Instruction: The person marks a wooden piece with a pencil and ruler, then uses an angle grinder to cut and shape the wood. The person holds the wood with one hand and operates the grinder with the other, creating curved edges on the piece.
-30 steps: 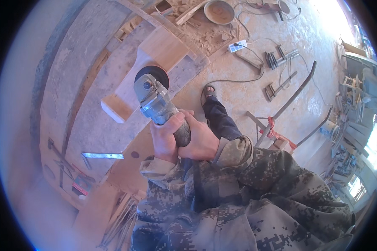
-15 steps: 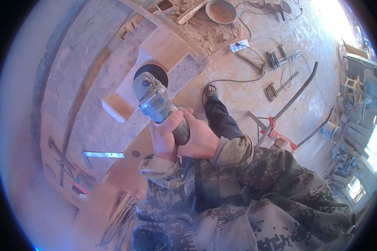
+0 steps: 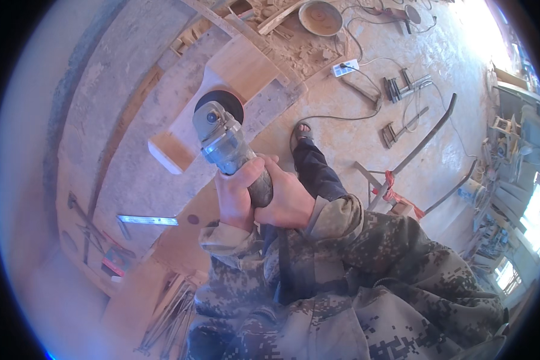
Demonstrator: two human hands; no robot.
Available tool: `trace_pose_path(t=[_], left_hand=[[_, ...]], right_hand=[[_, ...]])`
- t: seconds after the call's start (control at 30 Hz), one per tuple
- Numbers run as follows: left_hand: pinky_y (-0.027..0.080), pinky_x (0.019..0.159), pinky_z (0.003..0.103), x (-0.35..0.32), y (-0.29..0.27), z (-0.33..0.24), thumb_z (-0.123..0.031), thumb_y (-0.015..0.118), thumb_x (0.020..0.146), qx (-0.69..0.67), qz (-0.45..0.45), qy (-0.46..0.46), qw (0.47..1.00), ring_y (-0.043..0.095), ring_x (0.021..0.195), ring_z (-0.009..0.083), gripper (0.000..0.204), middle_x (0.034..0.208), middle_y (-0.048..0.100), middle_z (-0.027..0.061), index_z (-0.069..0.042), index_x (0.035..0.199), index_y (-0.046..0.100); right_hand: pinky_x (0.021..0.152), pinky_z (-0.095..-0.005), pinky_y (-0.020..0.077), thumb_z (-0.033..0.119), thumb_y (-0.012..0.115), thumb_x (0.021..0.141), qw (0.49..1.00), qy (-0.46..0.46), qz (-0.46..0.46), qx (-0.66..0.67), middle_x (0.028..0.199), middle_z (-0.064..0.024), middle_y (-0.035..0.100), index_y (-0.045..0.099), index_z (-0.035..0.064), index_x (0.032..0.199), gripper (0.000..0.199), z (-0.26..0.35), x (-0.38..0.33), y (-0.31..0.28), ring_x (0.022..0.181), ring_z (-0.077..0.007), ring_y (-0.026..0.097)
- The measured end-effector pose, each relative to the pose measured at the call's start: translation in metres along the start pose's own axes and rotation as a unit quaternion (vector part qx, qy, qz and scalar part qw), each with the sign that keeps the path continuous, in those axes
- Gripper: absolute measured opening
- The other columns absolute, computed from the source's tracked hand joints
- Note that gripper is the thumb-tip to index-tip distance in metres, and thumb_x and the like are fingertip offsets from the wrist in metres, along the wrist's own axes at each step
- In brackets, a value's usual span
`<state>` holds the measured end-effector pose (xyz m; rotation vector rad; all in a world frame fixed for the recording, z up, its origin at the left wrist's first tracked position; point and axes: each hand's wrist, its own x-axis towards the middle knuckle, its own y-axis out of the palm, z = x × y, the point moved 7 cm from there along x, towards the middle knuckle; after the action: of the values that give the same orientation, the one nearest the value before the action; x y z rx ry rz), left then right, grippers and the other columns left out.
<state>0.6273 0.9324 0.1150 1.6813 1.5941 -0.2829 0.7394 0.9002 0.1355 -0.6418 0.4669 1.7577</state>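
Note:
An angle grinder [image 3: 222, 138] with a grey metal head is held in both my hands. My left hand [image 3: 235, 195] closes round its body from the left, and my right hand [image 3: 288, 195] wraps the dark rear part from the right. The grinder's round black disc [image 3: 225, 103] lies over a pale shaped wooden board [image 3: 241, 67]; whether it touches the wood is hard to make out. The board rests on a worn grey bench top [image 3: 156, 108], its near end projecting to the left of the disc.
A metal try square [image 3: 149, 221] lies on the bench at left. On the floor are a power strip [image 3: 345, 68] with cords, metal clamps [image 3: 407, 85], a round pan [image 3: 320, 18] among wood scraps, and a cart handle [image 3: 426, 135] with red cloth. Several metal rods lean at lower left.
The grinder's head and disc have shifted very slightly to the right over the board. The whole view has moved a little too; both hands keep their grip.

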Motion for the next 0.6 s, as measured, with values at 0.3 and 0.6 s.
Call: trace_pose_path(t=[0.3,0.6], left_hand=[[0.058,0.100,0.047,-0.001,-0.013,0.004,-0.015,0.071,0.090,-0.008,-0.008,-0.013,1.000,0.073,0.104,0.0320,0.026,0.107,0.077,0.0208,0.006,0.105,0.075],[0.058,0.099,0.046,0.006,0.001,-0.008,-0.015,0.069,0.091,0.001,-0.013,-0.020,1.000,0.073,0.103,0.0323,0.025,0.107,0.077,0.0219,0.006,0.102,0.074]], right_hand=[[0.100,-0.0495,0.0588,0.022,0.079,0.070,0.999,0.013,0.024,-0.020,0.119,-0.0330,0.073,0.035,-0.0021,0.160,0.103,-0.008,0.004,0.011,0.114,-0.0495,0.072],[0.100,-0.0486,0.0588,0.023,0.079,0.069,1.000,0.017,0.002,-0.023,0.119,-0.0324,0.073,0.035,-0.0020,0.160,0.103,0.004,0.007,-0.002,0.113,-0.0491,0.073]])
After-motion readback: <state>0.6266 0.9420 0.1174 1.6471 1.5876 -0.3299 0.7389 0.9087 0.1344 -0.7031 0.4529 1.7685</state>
